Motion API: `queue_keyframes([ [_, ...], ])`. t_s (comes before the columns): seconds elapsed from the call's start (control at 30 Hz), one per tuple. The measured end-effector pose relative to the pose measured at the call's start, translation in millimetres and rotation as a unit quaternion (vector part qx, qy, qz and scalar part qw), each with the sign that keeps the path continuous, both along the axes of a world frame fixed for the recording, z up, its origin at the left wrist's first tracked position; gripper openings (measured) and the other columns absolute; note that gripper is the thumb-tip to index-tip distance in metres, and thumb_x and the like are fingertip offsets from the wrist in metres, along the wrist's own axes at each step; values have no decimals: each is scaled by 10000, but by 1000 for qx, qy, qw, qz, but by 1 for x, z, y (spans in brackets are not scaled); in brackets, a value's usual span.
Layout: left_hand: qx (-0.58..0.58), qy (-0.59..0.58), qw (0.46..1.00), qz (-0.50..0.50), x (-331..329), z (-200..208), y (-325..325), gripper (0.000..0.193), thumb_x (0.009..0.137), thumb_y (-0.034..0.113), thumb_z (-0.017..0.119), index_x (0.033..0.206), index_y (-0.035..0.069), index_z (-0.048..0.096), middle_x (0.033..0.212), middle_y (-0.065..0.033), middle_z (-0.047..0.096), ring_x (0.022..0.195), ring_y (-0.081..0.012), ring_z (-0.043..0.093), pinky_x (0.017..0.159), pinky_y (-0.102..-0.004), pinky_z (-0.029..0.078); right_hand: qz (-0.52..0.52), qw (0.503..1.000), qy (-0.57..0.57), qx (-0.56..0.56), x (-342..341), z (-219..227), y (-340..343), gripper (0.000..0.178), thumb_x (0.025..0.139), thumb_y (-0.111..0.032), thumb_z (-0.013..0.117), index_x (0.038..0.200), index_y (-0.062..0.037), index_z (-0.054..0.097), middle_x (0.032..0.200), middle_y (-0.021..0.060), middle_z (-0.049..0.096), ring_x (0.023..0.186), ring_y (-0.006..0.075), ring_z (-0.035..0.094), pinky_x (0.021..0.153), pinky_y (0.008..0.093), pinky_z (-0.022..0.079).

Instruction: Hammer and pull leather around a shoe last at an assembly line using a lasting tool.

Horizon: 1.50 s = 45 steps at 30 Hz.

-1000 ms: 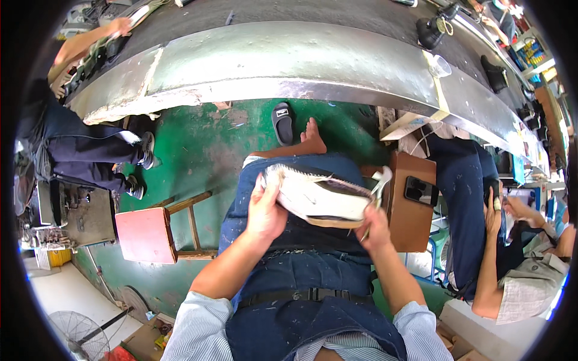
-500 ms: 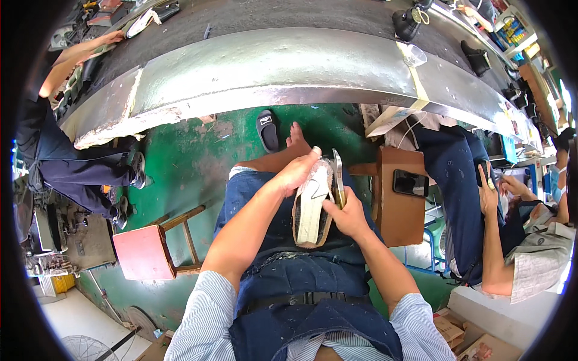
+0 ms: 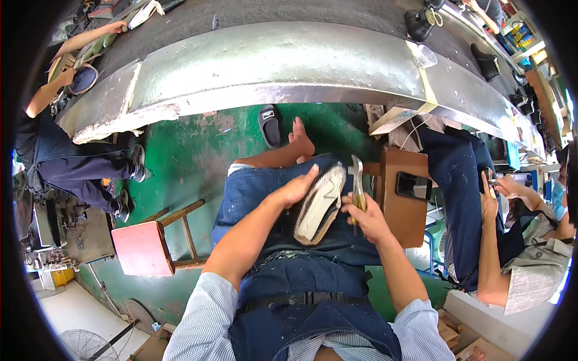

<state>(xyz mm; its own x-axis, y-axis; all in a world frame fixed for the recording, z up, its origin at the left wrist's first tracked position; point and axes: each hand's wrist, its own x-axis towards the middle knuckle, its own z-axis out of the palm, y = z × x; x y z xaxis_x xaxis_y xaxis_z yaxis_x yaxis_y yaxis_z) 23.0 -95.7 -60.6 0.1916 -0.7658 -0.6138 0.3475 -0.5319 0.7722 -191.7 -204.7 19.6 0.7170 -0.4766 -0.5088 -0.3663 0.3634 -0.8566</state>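
My left hand (image 3: pixel 301 185) is closed round the toe end of a half-made shoe (image 3: pixel 314 218) that rests on my lap. Its underside faces up, showing a pale insole with a curved dark mark near the toe and a rough, pleated edge around it. A dark gap runs along its right side. Just right of the shoe, my right hand (image 3: pixel 371 218) grips a pair of pincers (image 3: pixel 359 194) with a curved metal head and yellowish handles. The pincers are upright and apart from the shoe. Some right fingers are hidden behind the handles.
Beyond my knees runs a metal-edged workbench (image 3: pixel 277 66). A red-topped stool (image 3: pixel 141 249) stands left; a brown box-like stool (image 3: pixel 403 210) with a phone (image 3: pixel 413 185) is at right. Co-workers sit or stand on both sides. A slipper (image 3: pixel 270 126) lies near my bare foot.
My right hand with the pincers has moved right, away from the shoe's edge. The shoe has tilted, showing more of its right side. The co-worker at left now holds a round, dark-filled container.
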Motion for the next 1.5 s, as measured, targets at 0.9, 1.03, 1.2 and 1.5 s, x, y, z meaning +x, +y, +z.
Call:
queue_keyframes([
  [0.9,-34,-153,987,43,-16,-40,26,661,1023,540,345,931,-22,681,906,-232,685,878,-335,636,875,-390,457,183,933,34,309,-23,43,1,449,978,-170,578,1348,65,480,1249,220,604,1111,298,648,780,366,613],
  [1.03,9,-188,982,9,-17,-1,21,661,1023,537,345,895,-16,682,868,-204,686,845,-303,634,859,-391,462,189,965,82,164,-9,27,21,270,955,-149,581,1163,23,586,977,118,687,821,199,671,666,283,535],
  [1.2,2,-184,983,29,-17,-7,25,673,1022,542,327,891,-24,666,844,-212,664,834,-290,615,853,-391,459,239,962,101,-82,-3,35,34,205,949,-172,580,1049,4,609,800,69,655,718,141,605,659,327,498],
  [1.5,-1,-202,979,15,-20,-15,33,580,1037,440,333,910,-33,644,877,-252,658,881,-421,612,846,-424,459,221,954,175,-99,-4,53,22,192,930,-162,581,993,17,613,856,129,673,729,175,623,660,326,500],
])
